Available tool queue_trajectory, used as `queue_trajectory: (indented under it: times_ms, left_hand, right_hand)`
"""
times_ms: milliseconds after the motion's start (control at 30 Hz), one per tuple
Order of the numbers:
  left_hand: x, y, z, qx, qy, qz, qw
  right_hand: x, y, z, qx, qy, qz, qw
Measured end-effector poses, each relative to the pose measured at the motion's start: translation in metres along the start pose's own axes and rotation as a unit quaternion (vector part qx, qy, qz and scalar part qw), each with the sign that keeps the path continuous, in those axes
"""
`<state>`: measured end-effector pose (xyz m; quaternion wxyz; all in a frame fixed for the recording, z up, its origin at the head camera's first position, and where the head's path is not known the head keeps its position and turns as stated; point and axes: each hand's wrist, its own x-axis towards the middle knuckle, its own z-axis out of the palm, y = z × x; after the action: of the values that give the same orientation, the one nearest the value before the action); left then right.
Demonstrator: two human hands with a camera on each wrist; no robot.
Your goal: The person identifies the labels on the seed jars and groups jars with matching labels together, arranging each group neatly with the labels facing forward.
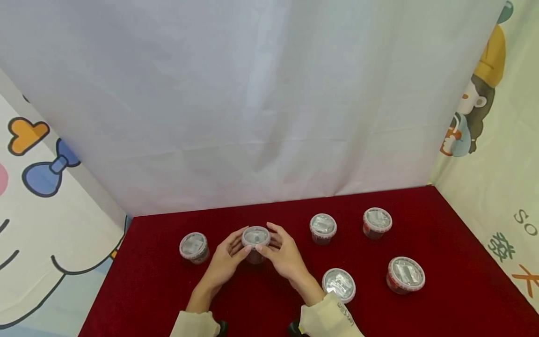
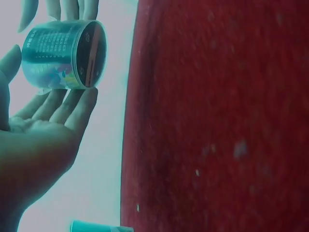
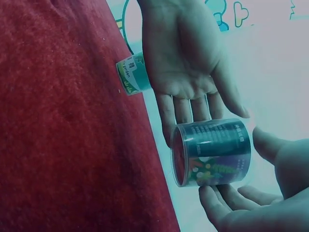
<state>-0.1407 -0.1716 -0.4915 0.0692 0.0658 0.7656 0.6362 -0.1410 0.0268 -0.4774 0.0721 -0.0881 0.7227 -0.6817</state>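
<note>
Holding the clear-lidded tub between two hands, off the cloth, toward the left-centre of the red table. Left hand: fingers wrapped on the tub's left side, thumb at the near rim. Right hand: mirror of that, fingers on the right side, thumb at the near rim. I log both as gripping the same tub; neither is nearer.

Key relation, my judgement: the tub sits squarely between the two sets of fingertips, lid up, its lid-to-base axis roughly upright. Height and width look alike, so I note no clear long axis. Both wrist views show the bare base facing the cloth with a gap below it.

Neighbours: one lone tub left of the left hand; four to the right, namely a back tub, a far-corner tub, a front tub and a cuff-side tub just beside the right sleeve.

Writing: the held tub carries a dark panel of small pale print, illegible to me, above coloured shapes. A tub beyond the left hand, probably the lone one, reads "garden". Sleeve lettering: uncertain. Right wall: "SO". No brand confirmed.
</note>
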Motion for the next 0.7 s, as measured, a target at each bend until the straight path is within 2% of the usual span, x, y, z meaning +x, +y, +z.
queue_trajectory:
  times_ms: [167, 267, 433, 700]
  left_hand:
    - [-0.002, 0.003, 0.005, -0.018, 0.026, 0.009, 0.9995]
    - [-0.003, 0.006, 0.009, -0.033, 0.042, 0.005, 0.9985]
    - [-0.005, 0.011, 0.014, -0.036, 0.061, 0.000, 0.9975]
    - [-0.009, 0.013, 0.011, -0.032, 0.041, -0.015, 0.9985]
  right_hand:
    - [-0.003, -0.003, 0.001, 0.009, 0.011, -0.001, 0.9999]
    - [-0.005, -0.003, 0.002, 0.008, 0.017, 0.003, 0.9998]
    - [-0.007, -0.005, 0.003, -0.004, 0.017, 0.005, 0.9998]
    - [-0.009, -0.010, -0.001, -0.010, -0.010, -0.001, 0.9999]
